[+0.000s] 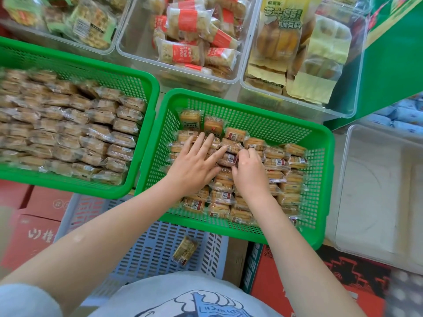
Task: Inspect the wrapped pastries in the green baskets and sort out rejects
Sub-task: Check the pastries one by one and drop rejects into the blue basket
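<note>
Two green baskets hold rows of small wrapped pastries. The left basket (146, 124) is packed full. Both hands are in the right basket (320, 170), which holds several rows of wrapped pastries (283, 165). My left hand (194, 165) lies flat with straight, spread fingers on the pastries in the middle. My right hand (249, 172) has its fingers curled and pinches a wrapped pastry (230, 158) in the middle row. One single wrapped pastry (185, 250) lies apart in the pale blue crate (142, 252) below the baskets.
Clear bins of other packaged snacks (190, 42) stand behind the baskets. A clear plastic bin (377, 193) with nothing in it sits at the right. Red cartons (34, 227) lie under the crates at left and lower right.
</note>
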### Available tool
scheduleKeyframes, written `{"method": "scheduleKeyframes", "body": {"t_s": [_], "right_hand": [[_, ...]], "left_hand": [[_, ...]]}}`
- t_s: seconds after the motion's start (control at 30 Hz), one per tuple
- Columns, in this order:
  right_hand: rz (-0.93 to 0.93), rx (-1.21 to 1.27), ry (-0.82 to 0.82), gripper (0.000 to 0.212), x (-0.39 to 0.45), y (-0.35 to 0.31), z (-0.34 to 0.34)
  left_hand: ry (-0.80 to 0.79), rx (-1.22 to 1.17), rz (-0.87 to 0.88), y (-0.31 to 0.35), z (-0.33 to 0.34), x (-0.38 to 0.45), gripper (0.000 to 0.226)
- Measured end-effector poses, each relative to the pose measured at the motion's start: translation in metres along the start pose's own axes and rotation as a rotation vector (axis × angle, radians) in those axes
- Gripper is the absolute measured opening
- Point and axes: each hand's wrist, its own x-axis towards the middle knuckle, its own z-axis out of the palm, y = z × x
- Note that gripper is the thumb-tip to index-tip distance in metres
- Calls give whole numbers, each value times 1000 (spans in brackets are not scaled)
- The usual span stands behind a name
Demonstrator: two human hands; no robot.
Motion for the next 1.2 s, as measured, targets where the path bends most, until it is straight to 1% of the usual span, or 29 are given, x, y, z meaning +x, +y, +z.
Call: {"method": "scheduleKeyframes", "body": {"t_s": [0.13, 0.2, 0.27, 0.37, 0.43, 0.5, 0.57, 0.63, 0.67, 0.73, 0.77, 0.8, 0.9, 1.0, 1.07, 1.17, 1.2], "right_hand": [[13, -49, 13, 19, -2, -2, 1], [12, -4, 4, 19, -4, -2, -4], [43, 90, -8, 14, -5, 0, -13], [115, 251, -85, 8, -9, 6, -33], [168, 413, -144, 7, -15, 8, -49], [207, 590, -131, 6, -26, 11, -62], [251, 806, -84, 7, -38, 12, -73], [294, 1122, -76, 10, -52, 13, -83], [311, 1284, -81, 11, -59, 12, -87], [345, 1548, -89, 13, -73, 10, -94], [357, 1644, -97, 14, -80, 9, -95], [358, 1712, -105, 15, -88, 6, -96], [342, 1809, -125, 18, -113, -3, -96], [324, 1854, -157, 23, -135, -12, -97], [310, 1790, -162, 24, -148, -15, -97], [299, 1661, -69, 17, -166, -18, -96], [287, 1641, -46, 19, -172, -18, -96]], "left_hand": [[16, -89, -6, -7, 8, -5, 60], [8, -107, -12, -8, 9, -4, 61], [-4, -123, -20, -9, 8, -3, 62], [-31, -146, -37, -8, 4, -4, 61], [-89, -179, -64, -8, -4, -1, 61], [-142, -220, -92, -4, -18, 1, 62], [-131, -391, -153, 3, -37, -2, 62], [-56, -692, -264, 12, -61, -10, 60], [-29, -885, -318, 17, -72, -16, 56], [-33, -1403, -388, 30, -97, -30, 45], [-45, -1652, -399, 36, -106, -38, 40], [-30, -1816, -392, 43, -114, -46, 36], [105, -1947, -390, 63, -130, -71, 23], [144, -2107, -426, 75, -135, -91, 28], [150, -2109, -430, 78, -133, -103, 30], [166, -2042, -411, 83, -132, -117, 29], [163, -2022, -398, 85, -133, -122, 30]]}}
